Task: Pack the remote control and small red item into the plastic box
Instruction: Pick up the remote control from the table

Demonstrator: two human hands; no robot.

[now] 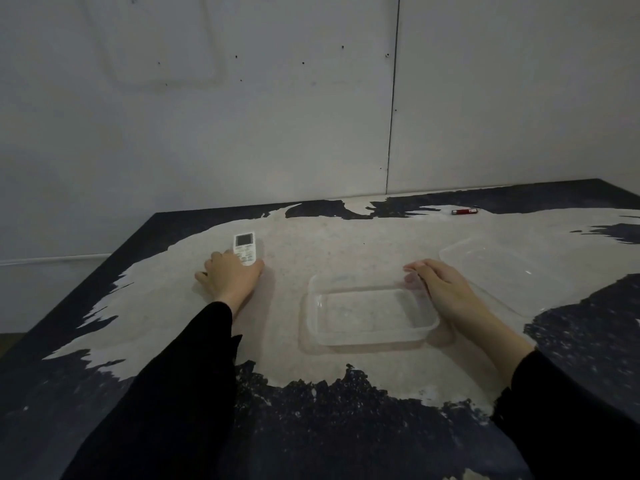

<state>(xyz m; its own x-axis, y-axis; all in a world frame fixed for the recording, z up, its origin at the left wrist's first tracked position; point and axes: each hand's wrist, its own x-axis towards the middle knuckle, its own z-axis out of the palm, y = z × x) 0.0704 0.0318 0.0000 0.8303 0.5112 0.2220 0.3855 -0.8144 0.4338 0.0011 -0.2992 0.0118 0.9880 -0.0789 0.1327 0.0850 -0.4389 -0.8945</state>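
Clear plastic is what the plastic box (372, 313) is made of; it sits open and empty on the table (311, 410), whose dark speckled top is worn away to pale grey over the middle. The right hand (445, 292) lies against the box's right wall, palm down, fingers curled loosely over its far right corner; whether they actually pinch the rim is hard to tell through the transparent plastic, so the hold is at most a light steadying touch. Just beyond and to the right of that hand, a clear lid (519, 271) lies flat on the table, apart from the box.

Well to the left of the box, the left hand (230, 277) rests palm down with fingers spread over the near end of the white remote control (245, 248). The remote lies flat, its screen end pointing away past the fingertips; the hand covers it without having closed around it.

Far beyond the right hand, near the table's back edge by the wall (277, 116), lies the small red item (464, 212), on its side and untouched. Both arms wear black sleeves (180, 393).
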